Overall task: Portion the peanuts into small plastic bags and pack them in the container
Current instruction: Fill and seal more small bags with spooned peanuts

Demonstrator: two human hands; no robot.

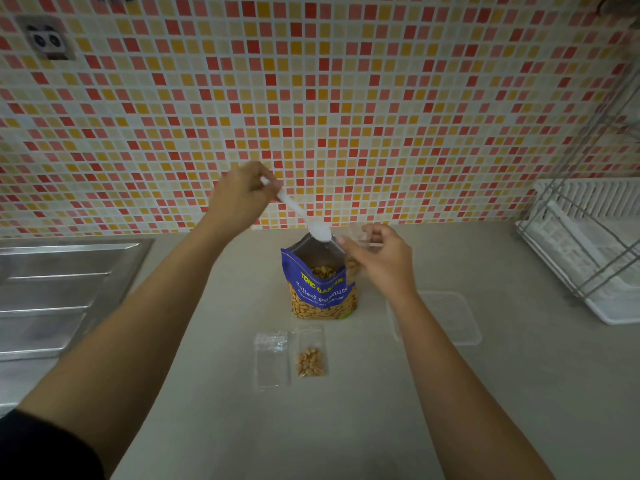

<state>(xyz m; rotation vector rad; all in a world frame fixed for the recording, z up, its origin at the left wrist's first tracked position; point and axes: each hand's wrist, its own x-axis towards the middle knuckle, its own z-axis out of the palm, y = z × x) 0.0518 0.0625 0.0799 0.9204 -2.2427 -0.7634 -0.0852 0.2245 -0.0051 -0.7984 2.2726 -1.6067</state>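
Observation:
A blue bag of salted peanuts [320, 289] stands open in the middle of the counter. My left hand [239, 199] grips the handle of a white plastic spoon [301, 216], whose bowl hangs just above the bag's mouth. My right hand [381, 258] pinches a small clear plastic bag [353, 263] beside the peanut bag's right edge; a few peanuts show inside it. In front of the peanut bag lie two small bags flat on the counter: an empty one [272, 358] on the left and one holding peanuts [310, 355] on the right. A clear plastic container [446, 317] sits right of my right forearm.
A steel sink drainboard [59, 292] fills the left side. A white dish rack [588, 258] with a wire frame stands at the right. The tiled wall [311, 98] rises behind the counter [311, 427].

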